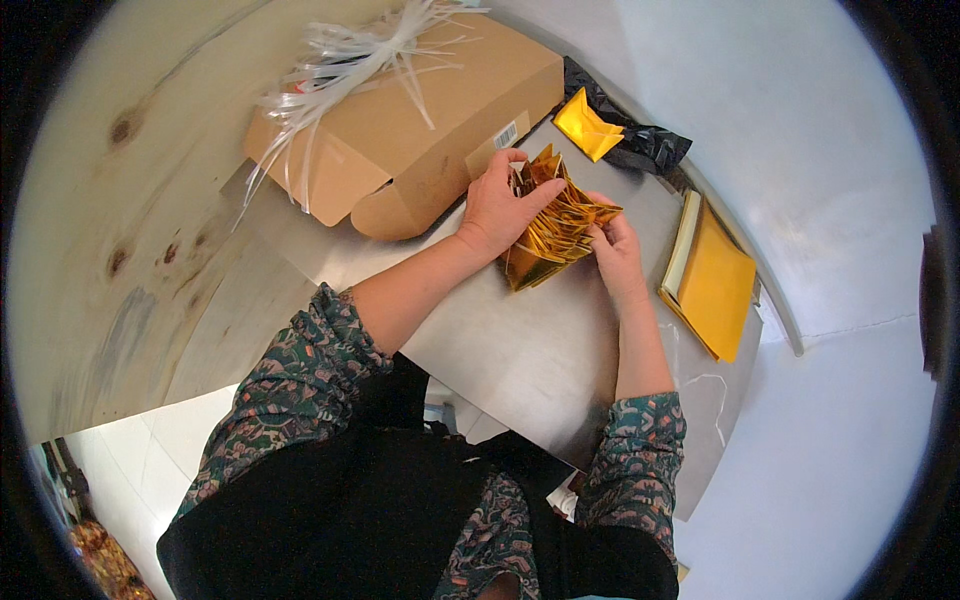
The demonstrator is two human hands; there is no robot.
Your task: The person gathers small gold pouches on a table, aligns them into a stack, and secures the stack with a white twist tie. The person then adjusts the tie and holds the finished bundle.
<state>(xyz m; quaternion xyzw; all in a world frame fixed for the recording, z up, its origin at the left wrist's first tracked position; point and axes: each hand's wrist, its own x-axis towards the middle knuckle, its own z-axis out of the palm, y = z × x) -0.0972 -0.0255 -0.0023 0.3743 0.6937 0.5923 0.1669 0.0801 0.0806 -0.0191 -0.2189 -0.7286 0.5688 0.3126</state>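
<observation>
A thick bundle of folded gold foil paper [548,232] is held between my two hands above a metal tabletop [500,370]. My left hand [497,205] grips its left side, with the thumb laid across the folded layers. At the right end, the fingers of my right hand [616,248] close on the bundle's edge. Beyond the hands lies a single folded piece of gold foil paper [588,126]. To the right rests a stack of flat gold sheets [715,280] with a pale edge.
A brown cardboard box [430,110] stands at the far left, with a bunch of clear plastic strips [350,60] on top. Crumpled black plastic [650,148] lies at the back by the white wall [750,100]. A wooden board [150,200] fills the left side.
</observation>
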